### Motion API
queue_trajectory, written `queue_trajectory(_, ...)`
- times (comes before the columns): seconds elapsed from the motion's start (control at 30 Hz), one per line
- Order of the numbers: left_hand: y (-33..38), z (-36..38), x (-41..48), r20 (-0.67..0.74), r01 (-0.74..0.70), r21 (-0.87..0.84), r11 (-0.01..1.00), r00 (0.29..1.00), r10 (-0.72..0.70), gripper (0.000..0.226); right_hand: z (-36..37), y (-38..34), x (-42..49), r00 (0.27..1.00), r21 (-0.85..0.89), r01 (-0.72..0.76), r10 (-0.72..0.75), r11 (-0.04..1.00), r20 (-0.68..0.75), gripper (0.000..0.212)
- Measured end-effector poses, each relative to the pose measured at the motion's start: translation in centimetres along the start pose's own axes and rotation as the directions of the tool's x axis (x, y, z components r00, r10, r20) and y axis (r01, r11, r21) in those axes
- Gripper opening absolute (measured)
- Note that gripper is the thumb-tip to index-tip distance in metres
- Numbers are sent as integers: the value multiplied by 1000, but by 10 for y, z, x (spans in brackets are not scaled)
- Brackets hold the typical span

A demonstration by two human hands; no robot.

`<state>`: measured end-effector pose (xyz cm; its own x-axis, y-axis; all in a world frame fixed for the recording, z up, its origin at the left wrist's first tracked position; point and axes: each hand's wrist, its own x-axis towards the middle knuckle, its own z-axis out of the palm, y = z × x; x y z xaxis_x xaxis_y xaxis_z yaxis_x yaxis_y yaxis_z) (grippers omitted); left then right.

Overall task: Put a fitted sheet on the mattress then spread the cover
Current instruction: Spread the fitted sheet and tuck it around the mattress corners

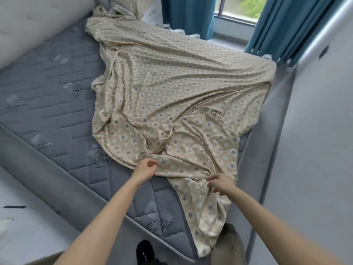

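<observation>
A beige fitted sheet (172,88) with a small diamond pattern lies crumpled across the right half of the grey quilted mattress (47,92). One end of it hangs over the near edge of the bed. My left hand (146,168) grips the sheet's near hem with curled fingers. My right hand (219,183) pinches a fold of the sheet a little to the right, close to the mattress corner. The left half of the mattress is bare.
A padded grey headboard (38,22) runs along the far left. Pillows (141,6) in matching fabric sit at the far end. Blue curtains (191,14) and a window (240,6) are behind the bed. A white wall (315,150) stands close on the right.
</observation>
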<state>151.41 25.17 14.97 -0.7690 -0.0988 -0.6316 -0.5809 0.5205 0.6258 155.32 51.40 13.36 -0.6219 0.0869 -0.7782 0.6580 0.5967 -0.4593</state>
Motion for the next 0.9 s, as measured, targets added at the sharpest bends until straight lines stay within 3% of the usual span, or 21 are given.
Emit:
queue_trajectory(0.17, -33, -14, 6, 136, -98, 124, 987, 987, 81, 24, 74, 26, -34, 995, 126, -72, 80, 989, -61, 36)
queue_trajectory(0.33, -57, -7, 7, 265, -104, 160, 982, 962, 59, 14, 115, 44, -51, 978, 157, -122, 146, 980, -150, 34)
queue_trajectory(0.57, -96, 31, 27, 340, -240, 285, 928, 931, 136, 40, 156, 78, -21, 972, 114, -153, 170, 982, -161, 38)
queue_trajectory(0.73, -141, 82, 76, 445, -433, 363, 825, 859, 255, 54, 200, 115, 42, 976, -39, -169, 162, 985, -146, 63)
queue_trajectory(0.9, -177, 129, 149, 416, -572, 572, 588, 820, 393, 69, 231, 140, 124, 925, -214, -141, 52, 967, -376, 71)
